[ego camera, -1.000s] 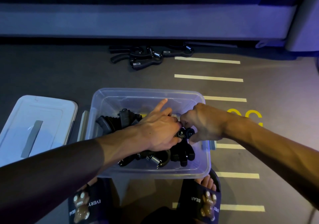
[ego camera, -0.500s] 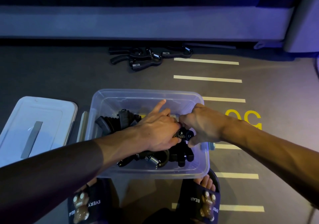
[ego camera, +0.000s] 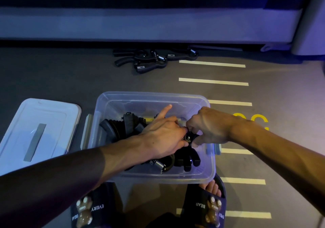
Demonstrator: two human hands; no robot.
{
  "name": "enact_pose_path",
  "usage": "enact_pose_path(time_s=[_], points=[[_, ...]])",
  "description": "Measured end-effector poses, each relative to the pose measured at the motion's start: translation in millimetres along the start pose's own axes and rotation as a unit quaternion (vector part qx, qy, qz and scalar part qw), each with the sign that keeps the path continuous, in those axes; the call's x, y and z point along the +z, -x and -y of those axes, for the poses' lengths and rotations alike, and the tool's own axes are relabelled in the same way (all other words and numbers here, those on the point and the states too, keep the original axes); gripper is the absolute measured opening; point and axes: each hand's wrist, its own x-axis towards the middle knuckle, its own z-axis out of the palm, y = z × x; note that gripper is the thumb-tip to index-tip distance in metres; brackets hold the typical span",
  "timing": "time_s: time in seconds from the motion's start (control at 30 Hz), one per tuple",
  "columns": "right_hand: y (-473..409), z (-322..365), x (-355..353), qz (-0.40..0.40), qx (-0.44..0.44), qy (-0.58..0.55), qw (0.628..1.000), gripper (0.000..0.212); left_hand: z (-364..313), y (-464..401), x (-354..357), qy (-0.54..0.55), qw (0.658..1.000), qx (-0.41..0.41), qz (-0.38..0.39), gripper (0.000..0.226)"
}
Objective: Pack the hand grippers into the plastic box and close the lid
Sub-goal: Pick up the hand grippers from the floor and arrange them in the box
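A clear plastic box (ego camera: pixel 154 97) stands open on the floor in front of my feet, with several black hand grippers (ego camera: pixel 123 127) lying inside. Both hands reach into it. My left hand (ego camera: pixel 163 136) lies on top of a black gripper (ego camera: pixel 188 159), index finger pointing away, other fingers curled down onto it. My right hand (ego camera: pixel 209 126) pinches the same gripper at its metal pivot. A steel spring (ego camera: pixel 158 163) shows below my left wrist. The white lid (ego camera: pixel 38 129) lies flat to the left of the box.
More black hand grippers (ego camera: pixel 151 59) lie in a heap on the dark floor beyond the box, near a low wall. White stripes (ego camera: pixel 212 82) and yellow marks are painted on the floor at right. My sandalled feet (ego camera: pixel 211 205) stand just behind the box.
Hardly anything has moved. Both hands stay on the same gripper in the box; the view has shifted very slightly.
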Motion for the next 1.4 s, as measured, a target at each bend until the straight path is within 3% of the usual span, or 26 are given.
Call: enact_pose_path(time_s=[0.17,0.27,0.37,0.43,0.53,0.67,0.77,0.87,1.17,1.4], points=[[-5,2,-8,0.050,0.015,-0.010,0.999,0.041,1,8,1,0.007,0.999,0.010,-0.037,0.048],[-5,-1,-30,0.045,0.006,-0.018,0.999,0.035,15,19,-7,0.044,0.991,0.042,-0.119,0.046],[-13,-14,-57,-0.114,-0.046,-0.062,0.991,0.018,46,29,-13,0.078,0.964,0.055,-0.247,0.032],[-26,-23,-74,-0.219,-0.050,-0.103,0.969,0.012,74,35,-21,0.080,0.952,0.014,-0.294,0.028],[-65,-38,-88,-0.267,-0.015,-0.113,0.957,0.013,118,45,-30,0.102,0.951,-0.070,-0.283,0.029],[-127,-52,-87,-0.230,0.034,-0.135,0.963,0.015,158,59,-29,0.157,0.952,-0.121,-0.235,0.029],[-174,-51,-85,-0.207,0.024,-0.114,0.971,0.018,169,66,-28,0.258,0.925,-0.158,-0.230,0.022],[-217,-49,-86,-0.201,0.017,-0.087,0.976,0.028,173,66,-19,0.333,0.899,-0.188,-0.214,0.022],[-291,-46,-77,-0.132,0.032,-0.079,0.988,0.066,178,62,-10,0.374,0.871,-0.237,-0.212,0.030],[-284,-52,-80,-0.206,0.048,-0.077,0.974,0.048,179,62,-9,0.345,0.880,-0.237,-0.226,0.034]])
